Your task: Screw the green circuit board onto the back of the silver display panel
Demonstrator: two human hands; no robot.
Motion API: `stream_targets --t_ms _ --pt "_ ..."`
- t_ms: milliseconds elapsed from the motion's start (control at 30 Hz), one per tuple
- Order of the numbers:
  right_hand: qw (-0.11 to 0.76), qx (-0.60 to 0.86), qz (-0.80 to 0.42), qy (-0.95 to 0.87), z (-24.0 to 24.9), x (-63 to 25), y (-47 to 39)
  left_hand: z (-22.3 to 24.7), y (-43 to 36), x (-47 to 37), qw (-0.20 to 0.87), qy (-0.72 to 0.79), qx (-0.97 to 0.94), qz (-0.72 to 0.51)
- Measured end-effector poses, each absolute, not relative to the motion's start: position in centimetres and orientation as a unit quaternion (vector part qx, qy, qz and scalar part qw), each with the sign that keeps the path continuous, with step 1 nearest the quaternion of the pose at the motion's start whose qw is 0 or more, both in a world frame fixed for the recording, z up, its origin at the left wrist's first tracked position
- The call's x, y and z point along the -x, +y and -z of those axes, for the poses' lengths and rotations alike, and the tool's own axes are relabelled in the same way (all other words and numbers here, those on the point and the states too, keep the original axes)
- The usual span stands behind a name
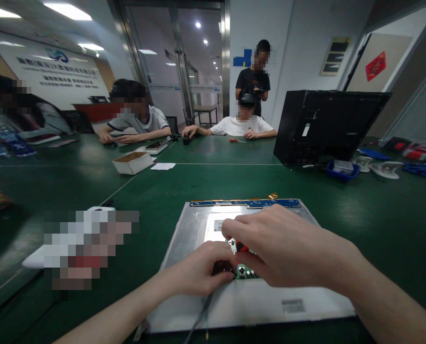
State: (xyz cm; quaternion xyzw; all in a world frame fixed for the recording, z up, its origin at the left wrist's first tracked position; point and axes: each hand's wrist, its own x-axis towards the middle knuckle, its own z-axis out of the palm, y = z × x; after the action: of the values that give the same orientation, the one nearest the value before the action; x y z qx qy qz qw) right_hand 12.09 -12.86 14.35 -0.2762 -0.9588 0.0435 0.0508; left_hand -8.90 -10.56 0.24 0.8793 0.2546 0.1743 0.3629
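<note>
**Both hands on small board atop panel**

Near us, our left hand (202, 272) pinches the small green board (246, 273), lying on the metal panel (248, 301) at near centre of the green table (205, 181). Our right hand (280, 248) grips a red-handled tool (242, 247) just above the board. Far right stands a black monitor (323, 126); far left, a cardboard box (132, 162).

Two hands, left hand (202, 272) and right hand (280, 248), are resting on one metal panel (198, 224). One small circuit board (246, 272) is lying there. One black monitor (323, 126) is standing, one open cardboard box (133, 162) is sitting, and three other people are appearing behind.
</note>
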Motion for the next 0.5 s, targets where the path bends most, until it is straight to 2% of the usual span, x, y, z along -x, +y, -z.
stream_targets --t_ms 500 --pt "0.060 0.251 -0.054 -0.965 -14.07 -12.19 -13.01 0.16 -10.68 8.98 0.345 0.251 -0.884 -0.191"
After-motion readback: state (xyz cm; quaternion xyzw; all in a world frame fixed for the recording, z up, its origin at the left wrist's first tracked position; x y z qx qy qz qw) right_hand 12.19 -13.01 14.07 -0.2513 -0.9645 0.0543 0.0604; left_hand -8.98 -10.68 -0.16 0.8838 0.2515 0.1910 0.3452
